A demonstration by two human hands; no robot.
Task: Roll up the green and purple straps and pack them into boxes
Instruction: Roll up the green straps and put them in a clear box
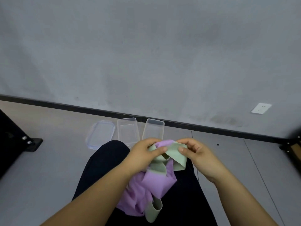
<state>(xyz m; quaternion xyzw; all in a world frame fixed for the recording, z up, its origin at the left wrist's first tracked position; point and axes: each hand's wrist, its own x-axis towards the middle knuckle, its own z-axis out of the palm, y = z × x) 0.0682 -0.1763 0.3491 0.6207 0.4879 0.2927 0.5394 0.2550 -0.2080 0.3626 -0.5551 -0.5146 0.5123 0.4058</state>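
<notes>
Stretchy purple strap (pixel 156 181) and pale green strap (pixel 176 154) sit tangled on the lap (pixel 105 168), ends lost in the heap. Left hand (pixel 143 154) and right hand (pixel 199 154) each pinch the green one, stretched sideways between them. Beyond, two clear plastic boxes (pixel 127 128), near ends hidden.

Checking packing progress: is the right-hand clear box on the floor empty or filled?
Empty, as far as shows: the right box is see-through, nothing inside; the left hand, gripping the green strap, hides its near end.

A white wall socket (pixel 261 108) sits above the black baseboard (pixel 211 127) on the grey wall (pixel 146 46).
</notes>
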